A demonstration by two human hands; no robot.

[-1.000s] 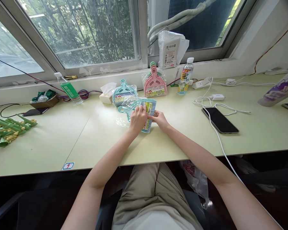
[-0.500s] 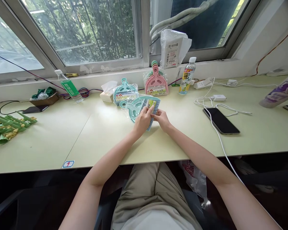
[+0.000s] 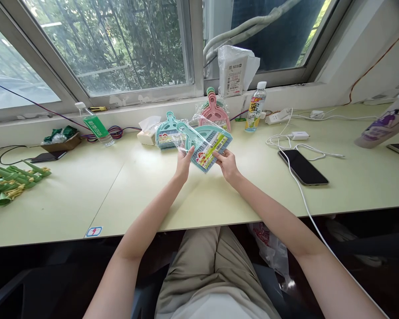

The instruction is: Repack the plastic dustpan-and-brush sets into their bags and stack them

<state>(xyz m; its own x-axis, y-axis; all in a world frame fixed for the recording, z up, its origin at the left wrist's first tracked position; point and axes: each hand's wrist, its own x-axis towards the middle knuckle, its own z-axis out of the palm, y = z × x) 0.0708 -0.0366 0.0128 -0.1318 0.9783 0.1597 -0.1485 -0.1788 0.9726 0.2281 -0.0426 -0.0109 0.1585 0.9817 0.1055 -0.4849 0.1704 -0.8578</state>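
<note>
Between my hands, above the table, is a light-blue dustpan and brush set (image 3: 209,148) in clear plastic wrap, with a printed label across its bristles. My left hand (image 3: 184,163) grips its left side, thumb on top. My right hand (image 3: 226,163) pinches its lower right edge near the label. The handle points up and to the left. Behind it stands another wrapped blue dustpan set (image 3: 168,132). A pink dustpan set (image 3: 214,113) stands beyond, with green ones behind it, its lower part partly hidden.
Tissues (image 3: 148,130), a green-labelled bottle (image 3: 96,125) and a drink bottle (image 3: 255,107) line the back. At right are a phone (image 3: 302,167), white cables and a tilted purple-printed tumbler (image 3: 384,122). Green plastic pieces (image 3: 13,181) lie at left on the table (image 3: 136,208).
The held dustpan set has turned so its handle points further up and its label faces me. My left hand has moved from the label to the left side.
</note>
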